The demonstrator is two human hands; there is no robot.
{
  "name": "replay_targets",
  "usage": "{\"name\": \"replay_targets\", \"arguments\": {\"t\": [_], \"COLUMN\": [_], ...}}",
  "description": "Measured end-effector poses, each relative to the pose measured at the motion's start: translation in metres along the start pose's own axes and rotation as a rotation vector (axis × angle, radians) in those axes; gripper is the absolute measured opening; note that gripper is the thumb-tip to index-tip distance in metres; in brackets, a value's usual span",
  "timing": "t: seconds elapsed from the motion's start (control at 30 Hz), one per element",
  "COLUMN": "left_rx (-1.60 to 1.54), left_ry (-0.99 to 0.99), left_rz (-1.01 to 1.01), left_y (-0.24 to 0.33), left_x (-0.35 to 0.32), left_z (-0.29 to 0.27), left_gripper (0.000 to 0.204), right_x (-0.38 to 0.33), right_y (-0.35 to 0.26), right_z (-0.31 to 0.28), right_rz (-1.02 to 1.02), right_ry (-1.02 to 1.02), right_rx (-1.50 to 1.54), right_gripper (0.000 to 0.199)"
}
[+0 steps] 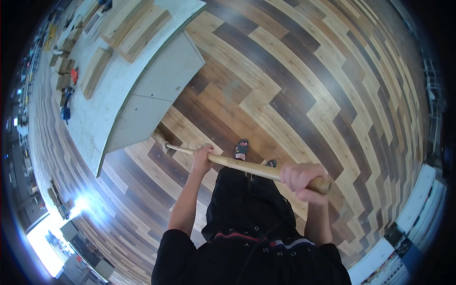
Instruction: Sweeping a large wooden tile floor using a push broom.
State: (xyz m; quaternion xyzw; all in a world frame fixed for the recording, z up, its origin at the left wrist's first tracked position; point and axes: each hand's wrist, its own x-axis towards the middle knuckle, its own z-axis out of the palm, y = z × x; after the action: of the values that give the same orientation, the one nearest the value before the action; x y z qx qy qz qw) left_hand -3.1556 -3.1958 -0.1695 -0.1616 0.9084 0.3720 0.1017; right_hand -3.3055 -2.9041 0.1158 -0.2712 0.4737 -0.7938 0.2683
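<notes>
Both my hands grip a broom by its pale bamboo-like handle (242,165), which slants across in front of my body. My right hand (304,181) is wrapped round the thick upper end. Lower down the handle, my left hand (204,157) closes round it. The broom's head (161,141) is small and partly hidden; it reaches the floor beside the lower edge of the workbench cabinet.
A workbench with a grey cabinet (156,95) stands at the left. Wooden boards (137,33), a curved wood piece (96,71) and a blue tool (65,113) lie on its top. Wood-patterned flooring (304,85) spreads ahead and right. White units (418,199) line the right edge.
</notes>
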Motion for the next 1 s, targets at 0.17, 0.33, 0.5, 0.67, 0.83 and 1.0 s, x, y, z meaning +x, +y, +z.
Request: {"name": "replay_targets", "arguments": {"t": [0.17, 0.33, 0.5, 0.67, 0.83, 1.0], "left_rx": [-0.034, 0.122, 0.091, 0.120, 0.129, -0.120], "left_ry": [0.018, -0.279, -0.441, -0.510, -0.286, -0.112], "left_rz": [0.226, 0.321, 0.557, 0.690, 0.801, 0.678], "left_y": [0.055, 0.159, 0.228, 0.294, 0.336, 0.276], "left_x": [0.058, 0.116, 0.152, 0.148, 0.058, -0.023], "left_z": [0.053, 0.075, 0.113, 0.109, 0.045, -0.004], "left_gripper": [0.032, 0.047, 0.048, 0.043, 0.028, 0.015], "right_x": [-0.050, -0.127, -0.169, -0.177, -0.204, -0.142], "right_y": [-0.034, -0.065, -0.092, -0.129, -0.207, -0.196], "right_z": [-0.057, -0.067, -0.048, -0.019, -0.003, 0.017], "right_rz": [-0.085, -0.214, -0.322, -0.367, -0.836, -0.907], "right_ry": [0.290, 0.571, 0.751, 0.625, 0.126, -0.117], "right_rx": [0.009, -0.169, -0.368, -0.695, -0.332, -0.044], "right_gripper": [0.027, 0.028, 0.026, 0.031, 0.029, 0.025]}}
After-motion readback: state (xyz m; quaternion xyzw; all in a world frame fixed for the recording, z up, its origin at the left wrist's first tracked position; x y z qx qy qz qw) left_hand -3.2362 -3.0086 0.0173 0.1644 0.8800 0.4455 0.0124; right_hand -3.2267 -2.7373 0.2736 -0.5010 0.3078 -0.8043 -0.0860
